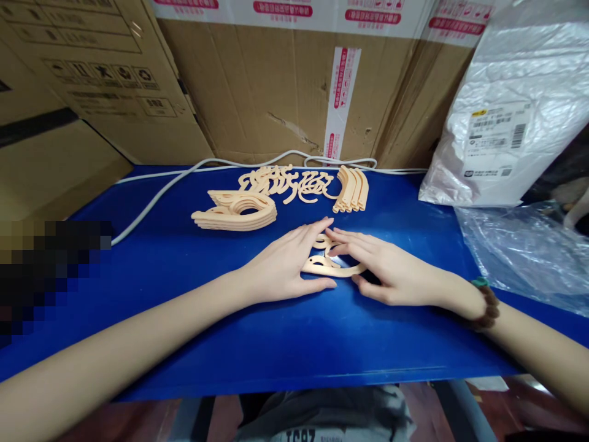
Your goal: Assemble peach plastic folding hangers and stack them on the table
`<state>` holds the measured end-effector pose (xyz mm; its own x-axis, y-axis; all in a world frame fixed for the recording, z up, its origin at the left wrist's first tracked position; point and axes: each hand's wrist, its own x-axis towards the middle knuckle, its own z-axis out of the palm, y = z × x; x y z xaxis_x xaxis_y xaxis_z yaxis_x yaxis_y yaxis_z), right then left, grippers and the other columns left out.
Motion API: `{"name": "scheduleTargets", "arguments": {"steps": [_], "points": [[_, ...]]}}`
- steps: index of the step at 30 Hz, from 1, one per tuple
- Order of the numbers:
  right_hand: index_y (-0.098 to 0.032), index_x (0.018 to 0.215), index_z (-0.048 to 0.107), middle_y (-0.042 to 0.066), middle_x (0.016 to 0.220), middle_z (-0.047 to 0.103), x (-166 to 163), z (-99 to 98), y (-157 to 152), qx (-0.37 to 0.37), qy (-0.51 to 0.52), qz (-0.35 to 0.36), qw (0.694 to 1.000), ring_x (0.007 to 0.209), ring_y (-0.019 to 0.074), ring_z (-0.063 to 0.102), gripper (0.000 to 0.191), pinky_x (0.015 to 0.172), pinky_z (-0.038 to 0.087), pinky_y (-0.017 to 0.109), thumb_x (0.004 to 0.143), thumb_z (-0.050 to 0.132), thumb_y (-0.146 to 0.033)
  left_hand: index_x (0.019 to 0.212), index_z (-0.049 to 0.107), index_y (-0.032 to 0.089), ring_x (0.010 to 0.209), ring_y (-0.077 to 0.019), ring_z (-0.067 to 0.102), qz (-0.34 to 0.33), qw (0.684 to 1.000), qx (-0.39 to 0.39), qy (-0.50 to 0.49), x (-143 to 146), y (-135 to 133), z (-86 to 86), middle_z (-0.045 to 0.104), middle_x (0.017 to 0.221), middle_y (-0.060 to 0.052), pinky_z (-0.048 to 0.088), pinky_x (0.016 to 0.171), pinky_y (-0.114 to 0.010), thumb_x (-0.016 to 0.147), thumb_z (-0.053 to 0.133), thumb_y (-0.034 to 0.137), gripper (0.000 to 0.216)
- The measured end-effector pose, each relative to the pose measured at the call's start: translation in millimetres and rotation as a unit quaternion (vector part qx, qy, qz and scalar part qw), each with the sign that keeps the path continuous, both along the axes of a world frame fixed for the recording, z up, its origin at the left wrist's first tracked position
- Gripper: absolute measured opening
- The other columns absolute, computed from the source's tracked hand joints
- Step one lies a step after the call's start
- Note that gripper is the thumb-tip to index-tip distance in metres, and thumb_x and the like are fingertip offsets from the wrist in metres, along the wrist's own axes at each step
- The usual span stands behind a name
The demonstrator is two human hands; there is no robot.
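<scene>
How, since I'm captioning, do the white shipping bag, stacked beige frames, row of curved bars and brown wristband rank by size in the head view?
White shipping bag
Stacked beige frames
Row of curved bars
Brown wristband

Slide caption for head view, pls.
Left hand and right hand at a beige piece on blue table, stack farther back.

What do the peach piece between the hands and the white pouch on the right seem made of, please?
Peach piece: probably moulded plastic, smooth and satin, given its even colour and rounded edges. White pouch: apparently plastic film, glossy, with bright creases and wrinkles.
</scene>
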<state>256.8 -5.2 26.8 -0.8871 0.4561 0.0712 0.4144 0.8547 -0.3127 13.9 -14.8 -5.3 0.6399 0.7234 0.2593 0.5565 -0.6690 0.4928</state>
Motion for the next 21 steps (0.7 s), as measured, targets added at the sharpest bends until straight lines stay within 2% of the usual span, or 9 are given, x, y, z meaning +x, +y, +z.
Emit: {"name": "scheduleTargets", "arguments": {"steps": [4, 10, 12, 16, 21], "points": [[-0.020, 0.137, 0.042, 0.010, 0.155, 0.033, 0, 4.6, 0, -0.018, 0.027, -0.025, 0.999, 0.141, 0.0222, 0.034, 0.057, 0.111, 0.036, 0.039, 0.082, 0.055, -0.016, 0.149, 0.020, 0.020, 0.133, -0.0303, 0.045, 0.007, 1.000, 0.004, 0.007, 0, 1, -0.3, 0.043, 0.147, -0.016, 0.041, 0.108, -0.047, 0.082, 0.065, 0.056, 0.089], [-0.019, 0.133, 0.047, 0.013, 0.130, 0.059, 4, 2.0, 7, 0.078, 0.012, -0.076, 0.994, 0.112, 0.0285, 0.057, 0.049, 0.092, 0.045, 0.046, 0.090, 0.057, -0.041, 0.147, 0.023, 0.021, 0.130, -0.0277, 0.047, 0.018, 1.000, 0.017, 0.002, -2, 3, -1.5, 0.048, 0.143, -0.014, 0.043, 0.106, -0.046, 0.086, 0.063, 0.053, 0.080], [-0.019, 0.132, 0.048, 0.013, 0.128, 0.061, 4, 2.1, 8, 0.085, 0.011, -0.075, 0.993, 0.107, 0.0274, 0.059, 0.048, 0.088, 0.045, 0.044, 0.093, 0.053, -0.046, 0.146, 0.025, 0.020, 0.128, -0.0268, 0.048, 0.020, 1.000, 0.021, -0.001, -2, 2, -1.2, 0.049, 0.141, -0.014, 0.044, 0.105, -0.044, 0.085, 0.064, 0.050, 0.078], [-0.020, 0.132, 0.047, 0.012, 0.131, 0.059, 6, 7.1, 7, 0.093, 0.037, -0.080, 0.992, 0.115, 0.0274, 0.056, 0.051, 0.090, 0.043, 0.042, 0.092, 0.053, -0.053, 0.145, 0.026, 0.019, 0.125, -0.0267, 0.050, 0.021, 0.999, 0.043, -0.010, -3, 3, 4.0, 0.052, 0.136, -0.014, 0.046, 0.104, -0.043, 0.081, 0.069, 0.044, 0.081], [-0.022, 0.129, 0.048, 0.011, 0.128, 0.060, 12, 15.4, 6, 0.102, 0.102, -0.150, 0.978, 0.115, 0.0282, 0.056, 0.043, 0.093, 0.043, 0.043, 0.095, 0.049, -0.048, 0.146, 0.026, 0.020, 0.124, -0.0275, 0.051, 0.040, 0.993, 0.106, -0.016, -9, 6, 26.6, 0.052, 0.135, -0.013, 0.044, 0.105, -0.045, 0.079, 0.069, 0.036, 0.081]]}}
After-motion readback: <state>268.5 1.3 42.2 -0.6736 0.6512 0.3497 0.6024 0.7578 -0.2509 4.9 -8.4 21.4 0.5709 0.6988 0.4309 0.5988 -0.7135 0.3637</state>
